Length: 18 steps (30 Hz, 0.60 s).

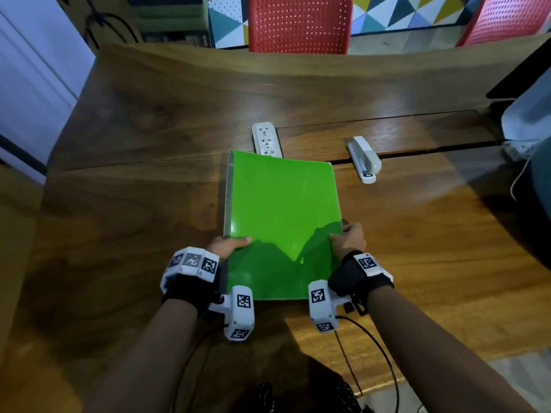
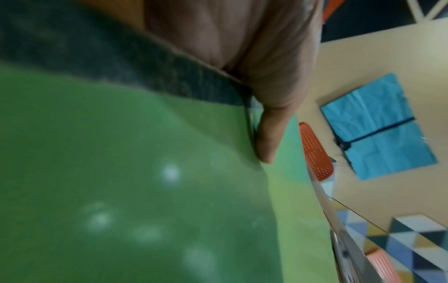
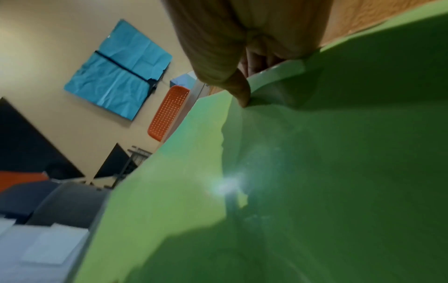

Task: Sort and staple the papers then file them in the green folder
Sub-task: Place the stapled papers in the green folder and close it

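Note:
A closed green folder (image 1: 283,210) is held over the wooden table (image 1: 149,129), its far end tilted up. My left hand (image 1: 229,244) grips its left edge, thumb (image 2: 269,141) on the cover (image 2: 145,181). My right hand (image 1: 348,238) grips the right edge, thumb (image 3: 240,93) on top of the green cover (image 3: 315,172) and fingers underneath. A thin pale edge shows along the folder's left side. A white stapler (image 1: 363,159) lies on the table beyond the folder's far right corner. No loose papers are in view.
A white power strip (image 1: 266,139) lies just past the folder's far edge. Red chairs (image 1: 298,22) stand behind the table. A white object and a dark object (image 1: 527,114) sit at the table's right edge. Cables hang near my forearms.

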{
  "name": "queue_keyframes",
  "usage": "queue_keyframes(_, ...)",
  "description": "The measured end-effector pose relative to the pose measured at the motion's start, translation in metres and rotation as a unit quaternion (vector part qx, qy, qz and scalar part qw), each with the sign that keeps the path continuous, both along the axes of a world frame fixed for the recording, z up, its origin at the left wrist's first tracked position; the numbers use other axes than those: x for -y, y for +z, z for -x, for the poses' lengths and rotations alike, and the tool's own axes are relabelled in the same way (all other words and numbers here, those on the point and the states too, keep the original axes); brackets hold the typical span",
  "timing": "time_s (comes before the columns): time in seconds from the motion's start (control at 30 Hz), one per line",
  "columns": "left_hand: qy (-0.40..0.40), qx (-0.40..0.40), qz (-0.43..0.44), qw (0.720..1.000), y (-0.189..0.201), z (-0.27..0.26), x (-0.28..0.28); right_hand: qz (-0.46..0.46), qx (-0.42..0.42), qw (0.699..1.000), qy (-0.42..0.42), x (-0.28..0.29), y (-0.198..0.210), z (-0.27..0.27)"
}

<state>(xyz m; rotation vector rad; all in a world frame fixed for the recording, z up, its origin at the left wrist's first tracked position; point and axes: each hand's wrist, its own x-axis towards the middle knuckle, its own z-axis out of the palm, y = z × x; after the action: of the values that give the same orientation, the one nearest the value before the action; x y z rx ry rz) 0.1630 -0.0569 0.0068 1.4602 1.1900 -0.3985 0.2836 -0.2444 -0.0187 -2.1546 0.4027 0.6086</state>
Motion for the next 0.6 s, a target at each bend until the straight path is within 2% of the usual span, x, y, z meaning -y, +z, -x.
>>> queue_keyframes(0.1,0.028,0.032,-0.046,0.998,-0.004,0.000,0.004,0.005,0.033,0.999,0.006,-0.003,0.001,0.003)
queue_keyframes(0.23,0.051,0.102,-0.062,0.992,0.002,0.005,0.008,0.037,0.045,0.998,0.007,0.001,0.005,0.001)
queue_keyframes(0.37,0.082,0.120,-0.058,0.988,0.010,0.015,-0.008,-0.064,0.008,0.996,0.055,-0.006,0.013,0.001)
queue_keyframes(0.43,0.107,0.130,-0.072,0.983,0.011,0.020,-0.025,-0.078,0.047,0.992,0.086,-0.018,0.020,0.003)
queue_keyframes(0.53,0.150,0.087,-0.089,0.981,0.014,0.033,-0.048,-0.068,0.112,0.981,0.142,-0.041,0.035,0.011)
queue_keyframes(0.6,0.177,0.050,-0.091,0.979,0.010,0.045,-0.060,-0.049,0.124,0.977,0.166,-0.055,0.041,0.022)
